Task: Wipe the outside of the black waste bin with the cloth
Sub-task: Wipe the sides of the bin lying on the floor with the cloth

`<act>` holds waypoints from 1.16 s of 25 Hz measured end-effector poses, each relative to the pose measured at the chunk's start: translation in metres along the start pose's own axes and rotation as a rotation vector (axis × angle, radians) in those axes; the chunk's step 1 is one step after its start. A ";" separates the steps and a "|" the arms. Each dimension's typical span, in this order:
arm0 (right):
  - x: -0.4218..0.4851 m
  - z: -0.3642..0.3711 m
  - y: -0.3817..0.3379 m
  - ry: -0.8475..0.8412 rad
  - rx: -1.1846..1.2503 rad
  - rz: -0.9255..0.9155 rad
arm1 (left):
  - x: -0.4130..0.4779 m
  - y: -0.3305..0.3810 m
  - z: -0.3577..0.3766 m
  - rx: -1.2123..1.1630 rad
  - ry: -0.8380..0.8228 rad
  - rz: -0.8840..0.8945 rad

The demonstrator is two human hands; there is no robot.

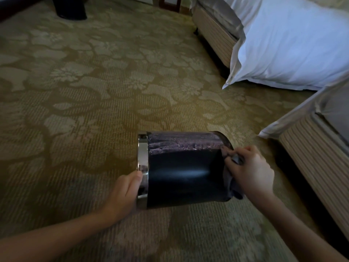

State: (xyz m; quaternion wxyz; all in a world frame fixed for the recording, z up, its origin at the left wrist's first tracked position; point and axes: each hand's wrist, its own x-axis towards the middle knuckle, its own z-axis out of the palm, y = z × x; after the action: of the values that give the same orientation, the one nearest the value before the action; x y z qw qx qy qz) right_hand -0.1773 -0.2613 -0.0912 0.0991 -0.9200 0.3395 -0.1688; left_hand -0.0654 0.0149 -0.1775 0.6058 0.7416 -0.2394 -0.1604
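While clamped on the rim, left hand [125,191]: thumb over the chrome band [142,159], fingers gripping.
Right hand [251,171]: fingers bunched round the cloth [231,188], pressed against the base end.
Black waste bin [181,173]: on its side between both hands, long axis left to right, mouth left, base right.
Next stroke, likely: leftward from the cloth along the dusty upper flank.
Carpet [94,91]: patterned, underneath.
White pillow [292,44]: far right, well apart.

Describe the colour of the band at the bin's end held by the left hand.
Shiny silver; the band shows best in the head view.
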 end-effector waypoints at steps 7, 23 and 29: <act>-0.028 0.021 -0.072 -0.011 0.085 -0.296 | -0.010 -0.005 0.000 0.020 -0.006 -0.033; -0.004 -0.001 -0.005 -0.007 -0.024 -0.003 | -0.019 -0.004 0.001 0.030 -0.047 -0.037; -0.040 0.023 -0.109 -0.111 0.129 -0.431 | -0.024 0.005 0.002 0.049 -0.076 -0.010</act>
State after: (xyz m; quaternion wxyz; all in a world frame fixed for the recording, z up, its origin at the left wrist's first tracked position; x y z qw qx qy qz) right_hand -0.1327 -0.1515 -0.0897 0.1379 -0.9709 0.1180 -0.1564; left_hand -0.0876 0.0256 -0.1747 0.5771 0.7508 -0.2623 -0.1856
